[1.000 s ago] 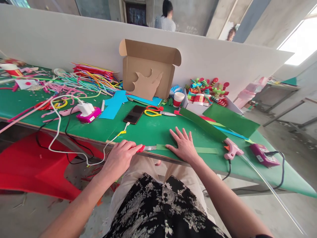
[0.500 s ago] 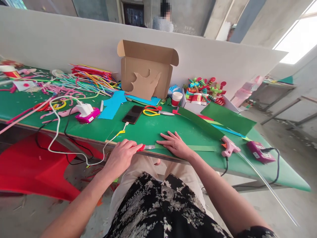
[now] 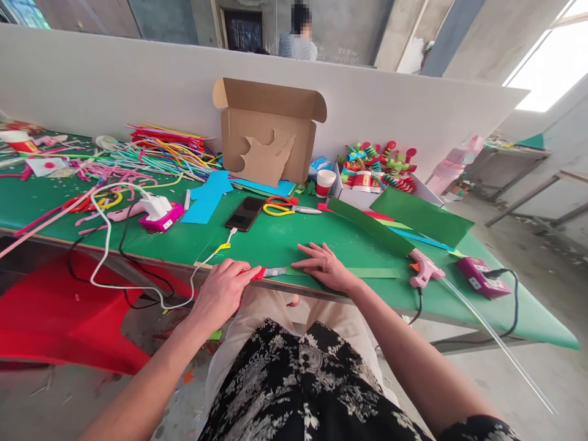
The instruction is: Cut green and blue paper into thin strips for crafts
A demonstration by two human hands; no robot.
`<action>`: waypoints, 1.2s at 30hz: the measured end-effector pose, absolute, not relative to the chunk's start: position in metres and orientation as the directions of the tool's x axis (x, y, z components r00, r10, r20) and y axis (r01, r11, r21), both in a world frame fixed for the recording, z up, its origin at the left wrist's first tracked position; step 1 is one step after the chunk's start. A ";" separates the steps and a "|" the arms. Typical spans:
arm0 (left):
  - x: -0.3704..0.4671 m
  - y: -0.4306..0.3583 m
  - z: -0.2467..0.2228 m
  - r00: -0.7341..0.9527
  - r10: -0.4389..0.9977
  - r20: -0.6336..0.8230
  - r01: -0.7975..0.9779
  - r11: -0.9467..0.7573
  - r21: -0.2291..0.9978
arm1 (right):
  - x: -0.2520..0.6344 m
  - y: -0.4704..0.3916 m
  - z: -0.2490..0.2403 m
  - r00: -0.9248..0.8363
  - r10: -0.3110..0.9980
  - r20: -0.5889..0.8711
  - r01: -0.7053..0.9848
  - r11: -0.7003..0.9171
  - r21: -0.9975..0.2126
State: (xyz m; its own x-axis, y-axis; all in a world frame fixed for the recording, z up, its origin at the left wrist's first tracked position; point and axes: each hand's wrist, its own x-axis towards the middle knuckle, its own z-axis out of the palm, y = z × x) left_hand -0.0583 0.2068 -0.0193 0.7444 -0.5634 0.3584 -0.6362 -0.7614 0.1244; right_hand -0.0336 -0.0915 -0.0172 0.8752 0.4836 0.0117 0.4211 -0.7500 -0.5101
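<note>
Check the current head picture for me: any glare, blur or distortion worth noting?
Head view: window at upper right blown out to white; head view: pale sheen on the green tabletop near its right corner; head view: red chair at the picture's left edge looks stretched and soft; head view: left hand, right hand and green strip read fairly clearly.

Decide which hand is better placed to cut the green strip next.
Probably the left hand: it holds the red-handled blade, its tip by one end of the green strip. The right hand rests over the strip, with no visible tool.
</note>
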 end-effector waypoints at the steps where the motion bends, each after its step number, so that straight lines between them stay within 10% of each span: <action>1: -0.058 0.207 -0.019 0.744 -0.567 0.355 -0.638 -0.760 0.123 | -0.034 -0.092 -0.017 0.876 0.482 0.012 0.420 -0.749 -0.513; 36: -0.056 0.201 -0.017 0.747 -0.585 0.315 -0.648 -0.746 0.152 | -0.036 -0.087 -0.011 0.882 0.470 -0.012 0.404 -0.771 -0.492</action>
State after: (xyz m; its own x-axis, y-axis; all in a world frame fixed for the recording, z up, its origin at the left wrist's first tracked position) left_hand -0.0563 0.2009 -0.0168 0.7471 -0.5852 0.3152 -0.6484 -0.7460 0.1519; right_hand -0.0357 -0.0871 -0.0110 0.8825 0.4702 -0.0123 0.4039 -0.7710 -0.4923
